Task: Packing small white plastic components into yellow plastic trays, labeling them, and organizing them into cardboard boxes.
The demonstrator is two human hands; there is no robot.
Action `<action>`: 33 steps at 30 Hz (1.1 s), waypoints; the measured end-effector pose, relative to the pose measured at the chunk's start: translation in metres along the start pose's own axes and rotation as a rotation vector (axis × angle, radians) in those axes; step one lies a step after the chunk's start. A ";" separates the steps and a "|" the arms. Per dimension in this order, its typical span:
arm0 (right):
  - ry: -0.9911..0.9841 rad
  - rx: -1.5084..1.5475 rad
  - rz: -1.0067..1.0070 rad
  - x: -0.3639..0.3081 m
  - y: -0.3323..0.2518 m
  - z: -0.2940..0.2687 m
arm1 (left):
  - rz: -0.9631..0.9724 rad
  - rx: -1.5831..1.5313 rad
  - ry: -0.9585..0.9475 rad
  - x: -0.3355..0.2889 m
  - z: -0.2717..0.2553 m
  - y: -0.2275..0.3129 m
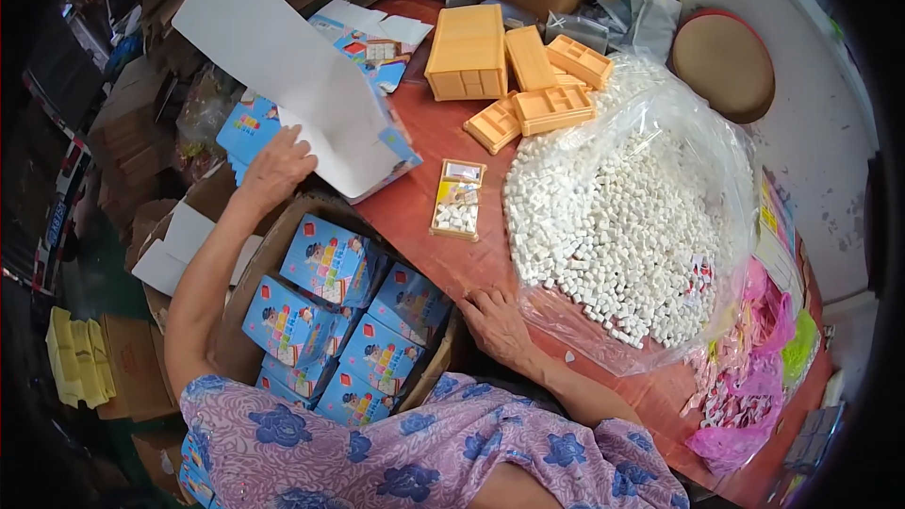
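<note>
Red-brown table [424,212], bag of white blocks [613,217], tan trays [528,85]

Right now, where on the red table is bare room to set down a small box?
Bare red table top lies between the folded white-and-blue cardboard carton, the small filled tan plastic tray and the stacked tan plastic trays. The right side is crowded by the clear plastic bag of white cubes.

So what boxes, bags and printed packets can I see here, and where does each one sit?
Blue printed boxes: packed in a brown carton, lower left.
Flattened box: white inside, blue outside, under the left hand.
Clear bag: right, full of small white blocks, near the right hand.
Pink packets: table's right edge.
</note>
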State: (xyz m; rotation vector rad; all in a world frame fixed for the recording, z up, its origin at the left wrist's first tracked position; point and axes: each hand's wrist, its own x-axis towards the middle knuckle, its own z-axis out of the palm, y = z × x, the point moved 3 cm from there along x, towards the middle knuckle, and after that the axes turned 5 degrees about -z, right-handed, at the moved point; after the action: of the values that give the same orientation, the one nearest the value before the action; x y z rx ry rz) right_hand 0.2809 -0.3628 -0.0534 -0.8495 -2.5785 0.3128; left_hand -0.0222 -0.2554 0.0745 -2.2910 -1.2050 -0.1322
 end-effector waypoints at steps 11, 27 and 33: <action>-0.033 0.026 0.010 -0.003 0.000 0.007 | -0.250 0.064 -0.170 0.015 0.038 -0.004; 0.105 0.004 -0.049 0.000 -0.001 0.010 | -0.224 0.088 -0.232 0.038 0.010 0.000; 0.038 0.058 0.004 -0.006 -0.001 0.009 | -0.194 0.089 -0.167 0.049 0.010 0.015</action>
State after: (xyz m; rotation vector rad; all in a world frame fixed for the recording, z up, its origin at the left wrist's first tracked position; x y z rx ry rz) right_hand 0.2812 -0.3678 -0.0630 -0.8324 -2.5201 0.3679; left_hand 0.0171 -0.2213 0.0760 -2.1393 -1.4879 0.0426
